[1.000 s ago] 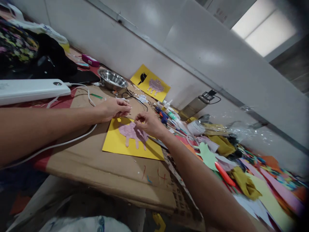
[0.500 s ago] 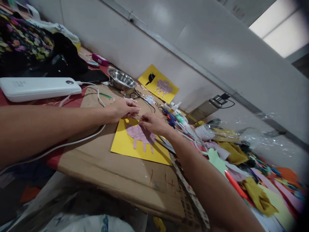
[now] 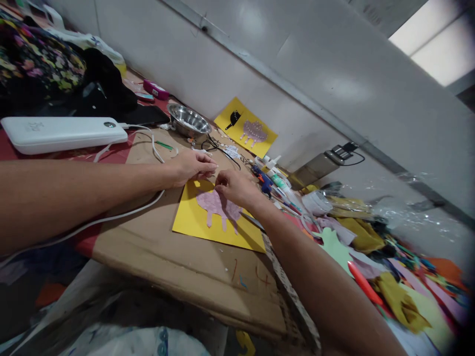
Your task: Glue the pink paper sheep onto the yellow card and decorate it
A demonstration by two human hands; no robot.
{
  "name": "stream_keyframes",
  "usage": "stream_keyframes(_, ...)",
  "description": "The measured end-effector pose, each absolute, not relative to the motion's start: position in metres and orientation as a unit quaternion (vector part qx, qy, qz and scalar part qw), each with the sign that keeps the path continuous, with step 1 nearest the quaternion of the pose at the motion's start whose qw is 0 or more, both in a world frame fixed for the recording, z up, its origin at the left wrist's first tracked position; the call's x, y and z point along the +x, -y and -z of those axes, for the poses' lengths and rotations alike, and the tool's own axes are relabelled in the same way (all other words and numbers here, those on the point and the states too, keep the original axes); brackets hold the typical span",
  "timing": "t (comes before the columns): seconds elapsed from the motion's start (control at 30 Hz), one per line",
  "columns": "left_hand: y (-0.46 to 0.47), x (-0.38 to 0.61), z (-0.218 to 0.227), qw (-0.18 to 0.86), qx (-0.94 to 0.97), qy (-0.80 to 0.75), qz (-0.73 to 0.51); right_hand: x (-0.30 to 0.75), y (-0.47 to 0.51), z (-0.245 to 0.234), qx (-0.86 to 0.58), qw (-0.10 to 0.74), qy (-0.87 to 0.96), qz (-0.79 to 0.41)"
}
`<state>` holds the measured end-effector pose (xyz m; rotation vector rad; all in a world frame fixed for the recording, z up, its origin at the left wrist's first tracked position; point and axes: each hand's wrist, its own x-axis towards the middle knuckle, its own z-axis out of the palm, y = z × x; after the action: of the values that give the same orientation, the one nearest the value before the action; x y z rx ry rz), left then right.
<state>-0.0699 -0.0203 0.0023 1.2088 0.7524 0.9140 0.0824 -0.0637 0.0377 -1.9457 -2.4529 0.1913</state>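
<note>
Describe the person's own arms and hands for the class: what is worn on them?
The left hand and right hand wear no gloves. The left arm and right arm show no sleeve, watch or bracelet. A thin ring would be too small to make out.

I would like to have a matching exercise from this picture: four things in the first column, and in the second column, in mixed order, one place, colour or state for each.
1. Power bank
2. Bowl
3. Right hand
4. Bottle

A. Over the purple shape on a yellow sheet
B. Grey-green, with a dark cap
C. White, cable plugged in
D. Shiny silver metal

Pairs: 1-C, 2-D, 3-A, 4-B
</note>
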Motion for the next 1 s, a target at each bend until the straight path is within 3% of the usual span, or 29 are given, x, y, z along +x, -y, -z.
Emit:
stream_keyframes(0.3,0.016,-0.069,0.002,0.664,0.535,-0.327,-0.407,0.077,0.079,-0.018,-0.573,0.019,0.816,0.073)
stream_keyframes(0.5,0.021,-0.073,-0.004,0.652,0.557,-0.338,-0.388,0.083,0.085,-0.023,-0.581,0.049,0.813,0.013)
stream_keyframes(0.8,0.024,-0.071,-0.009,0.686,0.496,-0.351,-0.4,0.145,0.137,-0.04,-0.619,0.277,0.734,0.022)
stream_keyframes(1.0,0.017,-0.072,-0.003,0.707,0.484,-0.316,-0.408,0.203,0.201,-0.019,-0.656,0.217,0.719,0.07)
